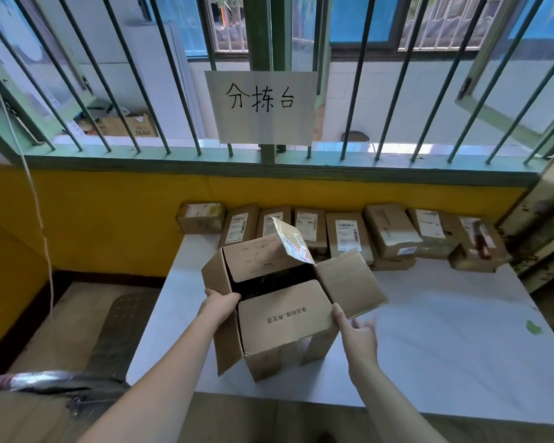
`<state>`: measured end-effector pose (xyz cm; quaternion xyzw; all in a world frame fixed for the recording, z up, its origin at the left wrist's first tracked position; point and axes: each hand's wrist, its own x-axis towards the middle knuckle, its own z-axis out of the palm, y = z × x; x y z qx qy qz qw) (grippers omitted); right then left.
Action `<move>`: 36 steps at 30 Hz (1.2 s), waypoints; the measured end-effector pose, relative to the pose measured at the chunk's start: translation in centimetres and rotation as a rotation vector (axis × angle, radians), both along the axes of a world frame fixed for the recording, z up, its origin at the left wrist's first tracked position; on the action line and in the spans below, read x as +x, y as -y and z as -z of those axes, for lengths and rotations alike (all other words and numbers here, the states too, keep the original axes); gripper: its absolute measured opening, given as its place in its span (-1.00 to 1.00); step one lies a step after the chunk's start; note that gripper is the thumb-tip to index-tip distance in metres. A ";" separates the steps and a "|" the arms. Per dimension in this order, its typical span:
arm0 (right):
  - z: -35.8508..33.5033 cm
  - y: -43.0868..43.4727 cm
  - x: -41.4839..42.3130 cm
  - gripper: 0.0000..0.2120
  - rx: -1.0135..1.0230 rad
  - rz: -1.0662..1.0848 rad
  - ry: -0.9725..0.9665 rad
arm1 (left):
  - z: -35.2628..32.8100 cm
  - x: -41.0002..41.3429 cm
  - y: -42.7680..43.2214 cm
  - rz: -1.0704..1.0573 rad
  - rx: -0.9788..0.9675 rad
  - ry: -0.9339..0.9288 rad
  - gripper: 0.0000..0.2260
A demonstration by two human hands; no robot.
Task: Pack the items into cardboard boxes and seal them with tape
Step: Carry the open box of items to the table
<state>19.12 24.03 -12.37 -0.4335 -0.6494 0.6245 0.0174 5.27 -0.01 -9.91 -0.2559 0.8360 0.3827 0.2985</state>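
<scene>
The fingers (233, 296) of the person's left hand (219, 305) curl over the top edge of an open brown cardboard box (269, 362), gripping its wall at the box's 9 o'clock side. The right hand (359, 334) is at the box's 3 o'clock side, its thumb up against the box's right edge. Its spread fingers (370, 324) are loose, blurred and hold nothing.

The box stands on the near left part of a white table (445, 346). Its near flap (282, 311), printed with dark characters, is folded in over the opening, and a dark gap shows behind it. The far flap (290, 243), at 12 o'clock, stands up with torn tape and a label on it. The right flap (349, 282) splays outward toward 2 o'clock, and the left flap (227, 343) hangs down the side.

A row of small sealed cardboard parcels with white shipping labels (346, 235) lines the table's far edge, from 11 o'clock to 2 o'clock of the box, against a yellow wall (93, 219). A small green scrap (533, 327) lies on the table at 3 o'clock, well apart from the box.

Above the wall, a white paper sign with handwritten black characters (261, 107) hangs on the grey window bars (135, 91) at 12 o'clock. A thin white cord (42, 225) hangs down at far left.
</scene>
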 end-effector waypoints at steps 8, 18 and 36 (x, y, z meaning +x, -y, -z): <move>0.5 -2.0 0.3 -0.50 -0.011 -0.015 -0.043 | 0.0 0.7 -2.7 0.066 0.116 -0.098 -0.20; -1.8 -2.1 7.4 -0.53 0.142 0.243 -0.092 | -0.8 1.1 -7.7 0.283 0.390 -0.125 -0.15; -2.9 -4.7 33.0 -0.49 0.392 1.019 0.100 | -5.6 16.8 -28.0 0.998 0.267 -0.438 -0.25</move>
